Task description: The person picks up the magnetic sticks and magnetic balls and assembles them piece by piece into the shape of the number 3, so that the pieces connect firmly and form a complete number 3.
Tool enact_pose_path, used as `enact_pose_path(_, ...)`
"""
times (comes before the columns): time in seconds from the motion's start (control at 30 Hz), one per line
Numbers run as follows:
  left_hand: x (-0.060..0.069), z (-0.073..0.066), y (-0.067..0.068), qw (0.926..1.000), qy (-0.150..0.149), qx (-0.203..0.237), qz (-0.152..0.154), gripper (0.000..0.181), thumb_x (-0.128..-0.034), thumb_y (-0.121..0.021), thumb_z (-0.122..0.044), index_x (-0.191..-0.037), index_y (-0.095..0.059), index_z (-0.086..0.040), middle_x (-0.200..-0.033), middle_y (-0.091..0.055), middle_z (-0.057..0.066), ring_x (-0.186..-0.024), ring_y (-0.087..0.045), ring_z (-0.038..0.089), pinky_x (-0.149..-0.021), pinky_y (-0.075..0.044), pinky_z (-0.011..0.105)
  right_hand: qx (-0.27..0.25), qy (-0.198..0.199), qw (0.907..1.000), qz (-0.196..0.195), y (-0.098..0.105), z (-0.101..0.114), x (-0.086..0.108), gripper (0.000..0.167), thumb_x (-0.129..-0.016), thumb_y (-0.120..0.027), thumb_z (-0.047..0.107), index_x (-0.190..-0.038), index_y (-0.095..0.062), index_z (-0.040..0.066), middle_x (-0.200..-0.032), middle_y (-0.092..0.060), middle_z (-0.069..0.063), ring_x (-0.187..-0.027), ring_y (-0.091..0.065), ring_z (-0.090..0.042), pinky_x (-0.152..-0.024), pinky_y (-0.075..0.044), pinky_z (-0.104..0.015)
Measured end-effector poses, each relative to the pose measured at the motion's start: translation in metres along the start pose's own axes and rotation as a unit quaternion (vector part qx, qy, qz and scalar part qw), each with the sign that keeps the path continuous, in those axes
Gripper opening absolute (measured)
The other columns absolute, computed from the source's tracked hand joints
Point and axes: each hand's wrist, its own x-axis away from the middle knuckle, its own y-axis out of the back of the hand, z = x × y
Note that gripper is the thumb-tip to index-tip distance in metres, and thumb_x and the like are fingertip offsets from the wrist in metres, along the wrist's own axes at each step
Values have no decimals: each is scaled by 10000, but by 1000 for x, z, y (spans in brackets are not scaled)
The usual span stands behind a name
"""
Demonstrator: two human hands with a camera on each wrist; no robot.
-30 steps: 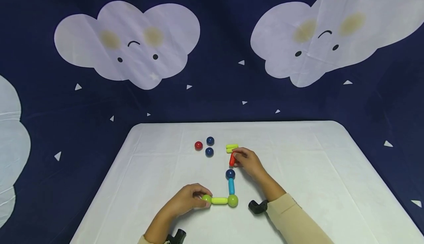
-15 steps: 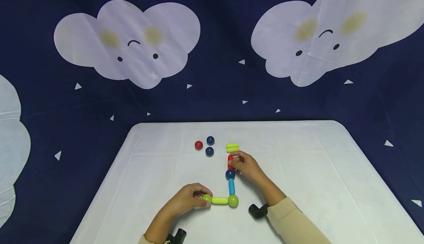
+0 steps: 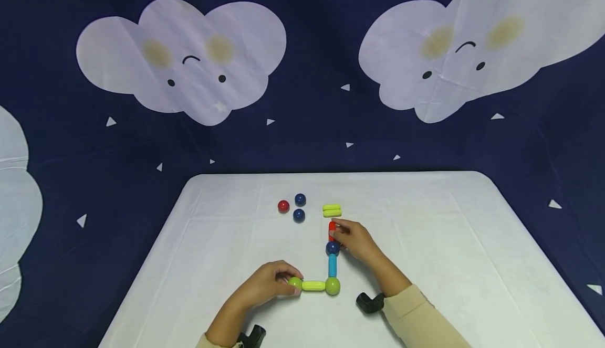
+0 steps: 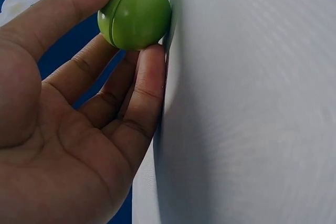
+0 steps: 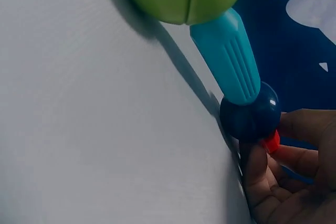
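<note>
An L-shaped chain of balls and rods lies on the white table. My left hand [image 3: 267,285] pinches the green ball [image 3: 295,283] at its left end; the left wrist view shows thumb and fingers around that ball [image 4: 137,17]. A yellow-green rod [image 3: 313,285] joins it to a second green ball [image 3: 333,286] at the corner. From there a light blue rod [image 3: 332,265] runs away to a dark blue ball [image 3: 333,248]. Beyond it, my right hand [image 3: 356,239] pinches a red rod [image 3: 332,227], whose near end meets the dark blue ball [image 5: 249,114].
Farther back on the table [image 3: 425,222] are a loose red ball [image 3: 283,206] and two dark blue balls [image 3: 299,215]. Two yellow-green rods [image 3: 332,210] lie side by side just beyond the red rod. A dark blue cloud-print cloth [image 3: 321,75] hangs behind.
The red rod came nearer and met the dark blue ball. Ball, red rod and light blue rod then swung slightly right, into a straighter line. My left hand stayed in place.
</note>
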Motion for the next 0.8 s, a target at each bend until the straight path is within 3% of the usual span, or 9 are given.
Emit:
enact_pose_path(0.3, 0, 1, 2, 9999, -43, 10, 132, 268, -777, -857, -139, -1026, -760, -119, -924, -645, 9, -857, -560, 158, -709, -471, 216, -13, -4, 9998, -194, -2, 0, 3, 368, -921, -692, 117, -1276, -652, 34, -1023, -725, -76, -736, -641, -105, -639, -553, -257)
enact_pose_path(0.53, 1, 2, 3, 9992, -179, 16, 370, 277, -784, -861, -148, -1038, -757, -108, -938, -625, -6, -886, -552, 147, -755, -462, 192, 313, 167, 9991, -251, -4, -2, 9, 364, -933, -688, 147, -1287, -671, 67, -1018, -732, -59, -746, -616, -86, -622, -519, -231)
enact_pose_path(0.8, 1, 1, 3, 9985, -212, -8, 507, 270, -790, -860, -159, -1033, -756, -102, -949, -626, -9, -900, -549, 140, -776, -458, 190, 219, 126, 9994, -240, -5, -3, 11, 366, -955, -687, 195, -1289, -662, 49, -1000, -710, -49, -776, -590, -97, -628, -490, -219)
